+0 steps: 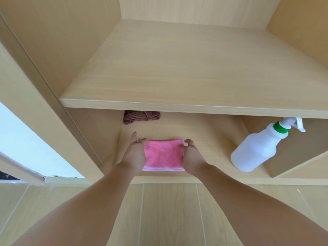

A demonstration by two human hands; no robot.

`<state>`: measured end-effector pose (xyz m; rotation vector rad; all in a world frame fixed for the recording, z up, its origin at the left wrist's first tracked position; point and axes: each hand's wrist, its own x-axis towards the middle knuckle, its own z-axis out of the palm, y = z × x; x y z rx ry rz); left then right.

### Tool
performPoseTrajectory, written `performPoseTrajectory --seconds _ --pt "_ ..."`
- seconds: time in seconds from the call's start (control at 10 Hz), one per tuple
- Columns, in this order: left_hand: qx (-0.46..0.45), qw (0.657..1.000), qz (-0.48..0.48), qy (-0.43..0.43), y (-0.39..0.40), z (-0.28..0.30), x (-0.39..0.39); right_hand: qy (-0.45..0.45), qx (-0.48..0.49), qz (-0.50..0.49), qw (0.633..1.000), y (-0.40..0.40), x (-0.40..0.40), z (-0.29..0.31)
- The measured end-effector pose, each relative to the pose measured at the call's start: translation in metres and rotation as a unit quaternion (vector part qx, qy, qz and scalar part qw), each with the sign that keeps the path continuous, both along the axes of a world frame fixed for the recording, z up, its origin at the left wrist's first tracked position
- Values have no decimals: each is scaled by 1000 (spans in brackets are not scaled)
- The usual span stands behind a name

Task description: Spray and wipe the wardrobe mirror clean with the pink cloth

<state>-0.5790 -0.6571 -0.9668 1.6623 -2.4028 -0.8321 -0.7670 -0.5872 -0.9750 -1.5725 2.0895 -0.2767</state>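
A folded pink cloth (163, 155) lies flat on the lower wardrobe shelf (209, 148). My left hand (135, 151) rests on its left edge with the fingers spread over the cloth. My right hand (190, 155) pinches the cloth's far right corner between thumb and fingers. A white spray bottle (257, 150) with a green collar and white trigger stands to the right on the same shelf, apart from both hands. No mirror surface is clearly visible in this view.
A crumpled brown cloth (141, 117) sits at the back of the lower shelf under the upper shelf board (177, 103). A wardrobe side panel (53, 96) runs diagonally at left, with a bright pane (26, 148) beyond it. Wood-look floor (168, 210) lies below.
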Motion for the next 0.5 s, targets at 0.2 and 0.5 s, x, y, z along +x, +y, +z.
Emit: performPoseTrajectory --seconds 0.2,0.5 --pt "-39 984 -80 -156 8 -18 10 153 132 120 972 11 8 -15" --pt "-38 978 -127 -159 26 1 17 132 85 114 981 24 5 3"
